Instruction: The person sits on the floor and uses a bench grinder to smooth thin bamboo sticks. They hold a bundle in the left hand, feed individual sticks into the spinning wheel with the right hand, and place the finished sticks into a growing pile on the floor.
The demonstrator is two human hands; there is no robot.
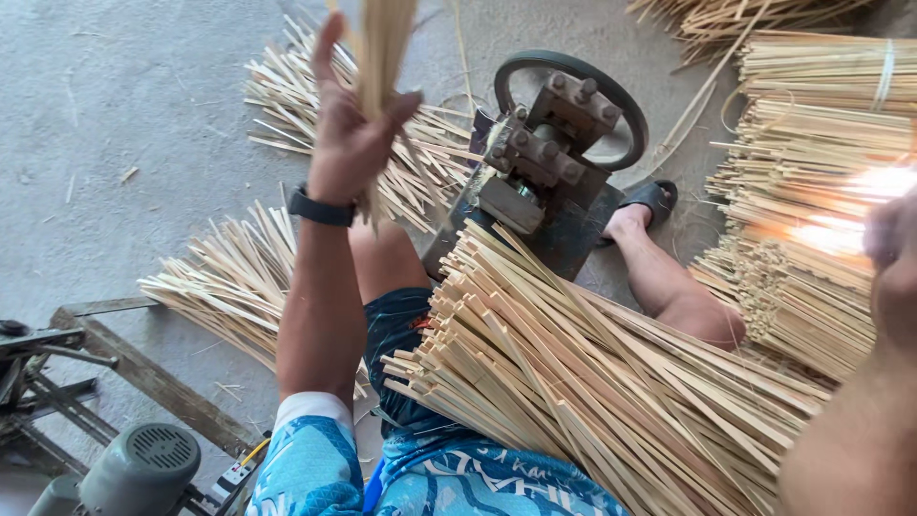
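- The big sheaf of bamboo strips [592,382] lies across the person's lap, its long axis running from the lower right up toward the cut ends near the left knee; it sits below and to the right of the raised left hand.
- Bundled stacks of strips [821,172] stand at the right, 1 tied with a pale band; looser fans of strips [229,277] lie on the concrete floor [115,115] at the left.
- A dark metal machine [544,162] with a round wheel stands between the legs, just beyond the sheaf's cut ends.
- A grey motor [143,468] on a metal frame sits at the lower left.
- The left hand [349,134], a black band at the wrist, is closed around a small bunch of strips [382,57] held upright, its long axis near vertical, above the machine and left of it.
- The right hand [893,258] is blurred at the right edge, nearer the bundled stacks; I cannot tell its grip.
- No packages, labels or signs show.
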